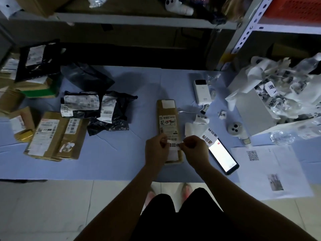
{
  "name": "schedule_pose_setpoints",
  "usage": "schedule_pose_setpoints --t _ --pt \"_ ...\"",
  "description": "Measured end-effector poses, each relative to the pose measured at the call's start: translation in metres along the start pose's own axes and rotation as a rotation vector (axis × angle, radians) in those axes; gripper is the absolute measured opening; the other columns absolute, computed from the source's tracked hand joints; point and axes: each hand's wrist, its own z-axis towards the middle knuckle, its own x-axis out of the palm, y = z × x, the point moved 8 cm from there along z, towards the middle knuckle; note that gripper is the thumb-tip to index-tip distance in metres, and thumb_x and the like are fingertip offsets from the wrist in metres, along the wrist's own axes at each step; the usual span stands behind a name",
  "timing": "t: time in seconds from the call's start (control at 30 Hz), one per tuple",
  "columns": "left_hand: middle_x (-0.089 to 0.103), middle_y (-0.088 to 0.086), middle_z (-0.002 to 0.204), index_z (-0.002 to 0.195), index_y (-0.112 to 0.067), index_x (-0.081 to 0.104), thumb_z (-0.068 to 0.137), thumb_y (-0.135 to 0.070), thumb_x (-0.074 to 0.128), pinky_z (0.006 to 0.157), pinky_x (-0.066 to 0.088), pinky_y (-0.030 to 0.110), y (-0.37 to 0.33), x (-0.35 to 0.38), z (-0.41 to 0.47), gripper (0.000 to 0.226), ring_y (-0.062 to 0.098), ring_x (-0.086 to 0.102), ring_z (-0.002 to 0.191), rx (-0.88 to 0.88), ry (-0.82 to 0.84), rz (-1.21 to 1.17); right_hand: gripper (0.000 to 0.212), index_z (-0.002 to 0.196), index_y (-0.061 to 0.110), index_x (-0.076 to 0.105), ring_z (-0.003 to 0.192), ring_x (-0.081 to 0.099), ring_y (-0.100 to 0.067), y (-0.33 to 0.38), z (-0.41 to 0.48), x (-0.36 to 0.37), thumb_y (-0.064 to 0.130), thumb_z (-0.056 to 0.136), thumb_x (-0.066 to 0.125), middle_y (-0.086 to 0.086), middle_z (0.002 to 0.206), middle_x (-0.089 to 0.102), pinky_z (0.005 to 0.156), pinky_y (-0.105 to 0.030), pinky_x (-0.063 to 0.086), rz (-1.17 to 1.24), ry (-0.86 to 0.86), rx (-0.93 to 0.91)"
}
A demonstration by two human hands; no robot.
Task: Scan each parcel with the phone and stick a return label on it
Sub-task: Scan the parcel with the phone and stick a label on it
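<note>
Dim room. Blue-covered counter (pixel 121 153) set against metal shelving (pixel 139 20); pale tiled floor (pixel 43 206) below. Long cardboard parcel (pixel 167 115) lies mid-counter, pointing away from the person. Left hand (pixel 157 148) and right hand (pixel 195 146) each pinch one end of a return label (pixel 174 145) over the parcel's near end. Lit phone (pixel 223 157) lies face up just right of it. Other parcels (pixel 55 134) piled at left; printed sheets (pixel 271 171) at right.

Bare mat (pixel 142 119) between parcels (pixel 57 134)
</note>
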Motion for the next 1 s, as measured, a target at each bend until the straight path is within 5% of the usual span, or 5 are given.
schedule_pose_setpoints --t 0.23,0.4,0.53,0.73,1.0 --pt "0.064 0.013 0.111 0.103 -0.006 0.07 0.096 -0.015 0.061 0.086 0.054 0.033 0.0 0.023 0.006 0.015 0.027 0.067 0.098 0.062 0.108 0.311 0.013 0.092 0.013 0.079 0.079 0.069 -0.019 0.01 0.006 0.026 0.009 0.087 0.069 -0.004 0.093 0.075 0.075 -0.033 0.056 -0.299 0.05 -0.205" --pt "0.05 0.009 0.113 0.117 -0.018 0.065 0.094 -0.041 0.065 0.073 0.054 0.033 0.022 0.011 0.003 0.033 0.027 0.064 0.085 -0.08 0.059 0.438 0.018 0.108 0.02 0.078 0.083 0.066 -0.019 -0.012 0.006 0.022 0.024 0.092 0.07 -0.004 0.107 0.065 0.067 -0.022 0.045 -0.283 0.026 -0.107" --pt "0.065 0.004 0.114 0.122 -0.02 0.065 0.091 -0.048 0.066 0.082 0.056 0.036 0.056 0.007 -0.001 0.042 0.023 0.065 0.099 -0.33 0.067 0.149 0.033 0.126 0.017 0.068 0.083 0.071 -0.014 -0.018 0.005 0.023 0.028 0.094 0.069 -0.002 0.11 0.072 0.069 -0.027 0.058 -0.119 0.039 0.001" --pt "0.064 0.012 0.112 0.113 -0.012 0.065 0.099 -0.033 0.062 0.086 0.059 0.039 0.07 0.023 -0.015 0.025 0.026 0.067 0.101 -0.316 0.177 -0.143 0.048 0.135 0.026 0.064 0.093 0.071 -0.012 -0.022 -0.009 0.033 0.011 0.089 0.072 0.006 0.107 0.076 0.084 -0.035 0.061 0.036 0.164 0.027" --pt "0.057 0.003 0.118 0.134 -0.027 0.06 0.101 -0.036 0.057 0.086 0.06 0.033 0.053 -0.025 -0.05 0.034 0.016 0.063 0.106 -0.245 0.001 -0.37 0.052 0.1 0.061 0.066 0.095 0.072 -0.013 0.016 -0.055 0.036 0.01 0.087 0.073 0.018 0.099 0.074 0.079 -0.041 0.063 0.248 0.222 -0.129"
